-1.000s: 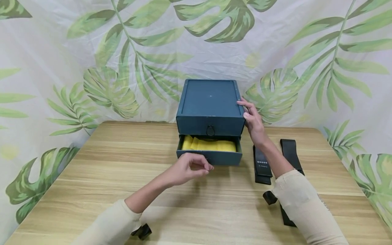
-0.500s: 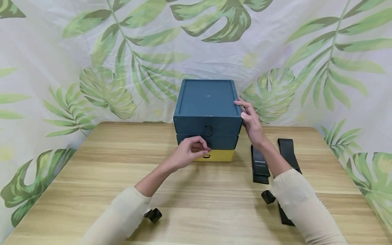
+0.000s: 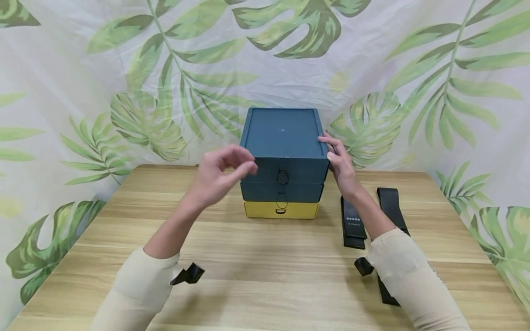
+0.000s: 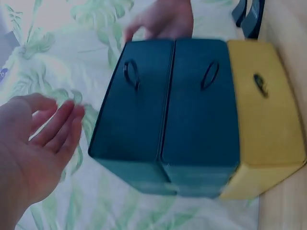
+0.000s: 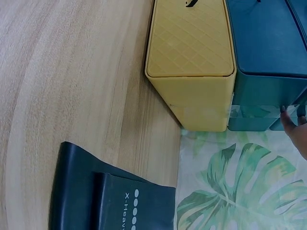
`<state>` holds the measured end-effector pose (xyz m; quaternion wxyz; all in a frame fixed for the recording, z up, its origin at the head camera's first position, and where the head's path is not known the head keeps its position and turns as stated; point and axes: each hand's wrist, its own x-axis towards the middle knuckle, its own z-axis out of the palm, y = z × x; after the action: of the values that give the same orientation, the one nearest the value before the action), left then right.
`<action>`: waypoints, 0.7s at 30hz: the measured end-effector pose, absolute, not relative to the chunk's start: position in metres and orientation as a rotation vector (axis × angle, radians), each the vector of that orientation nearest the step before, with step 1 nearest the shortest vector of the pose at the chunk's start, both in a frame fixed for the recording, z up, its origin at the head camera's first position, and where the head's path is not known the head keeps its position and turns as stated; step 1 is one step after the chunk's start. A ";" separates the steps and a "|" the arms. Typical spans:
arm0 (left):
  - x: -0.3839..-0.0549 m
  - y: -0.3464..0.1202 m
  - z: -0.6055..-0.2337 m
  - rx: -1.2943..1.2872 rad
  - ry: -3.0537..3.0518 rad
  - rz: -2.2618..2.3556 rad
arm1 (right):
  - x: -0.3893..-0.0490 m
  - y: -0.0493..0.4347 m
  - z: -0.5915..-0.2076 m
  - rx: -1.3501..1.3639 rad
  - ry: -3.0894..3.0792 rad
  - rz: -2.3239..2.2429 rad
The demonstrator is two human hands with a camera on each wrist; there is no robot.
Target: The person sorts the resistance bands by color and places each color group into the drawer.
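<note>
One view first, head: bracing boxy dark-blue stacked drawers point(image 3: 283, 133) with right hand point(image 3: 342, 168), resting fingers on the edge, not clenching; finding them atop quilt-textured yellow drawer point(image 3: 256, 210) on wood-grain table point(image 3: 256, 276). Left wrist: hovering with left hand point(image 4: 38, 148) alongside, gripping nothing; judging best: keeping that brace while checking for flushness. Right wrist: reading "X-Heav", cut short, beside white dots on folded flat black band point(image 5: 153, 206).

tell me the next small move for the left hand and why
Perhaps bring the left hand to the loop on the top drawer: that hand holds nothing, the drawer stack looks shut, and the right hand touches its side.
</note>
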<state>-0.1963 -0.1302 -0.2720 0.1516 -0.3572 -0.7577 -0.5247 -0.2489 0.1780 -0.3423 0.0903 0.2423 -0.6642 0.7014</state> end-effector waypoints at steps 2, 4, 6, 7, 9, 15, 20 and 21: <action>-0.208 -0.133 -0.270 -0.946 -2.110 -1.424 | -0.249 0.178 -0.342 0.714 -1.987 2.087; -0.223 -0.136 -0.273 -0.859 -2.124 -1.361 | -0.248 0.177 -0.342 0.697 -2.006 2.099; -0.236 -0.138 -0.280 -0.787 -2.203 -1.345 | -0.246 0.177 -0.341 0.674 -2.043 2.106; -0.242 -0.139 -0.284 -0.755 -2.252 -1.358 | -0.243 0.177 -0.340 0.660 -2.064 2.105; -0.249 -0.141 -0.292 -0.717 -2.324 -1.427 | -0.237 0.177 -0.338 0.632 -2.111 2.090; -0.253 -0.138 -0.304 -0.726 -2.292 -1.537 | -0.210 0.173 -0.333 0.535 -2.027 1.838; -0.255 -0.133 -0.306 -0.746 -2.243 -1.512 | -0.184 0.166 -0.339 0.543 -1.883 1.573; -0.255 -0.133 -0.307 -0.741 -2.232 -1.518 | -0.179 0.164 -0.342 0.583 -1.905 1.538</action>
<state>-0.2550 -0.1333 -0.3072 0.1701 -0.2608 -0.7858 -0.5344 -0.1790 0.1643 -0.3420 0.3072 0.2203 -0.7204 0.5815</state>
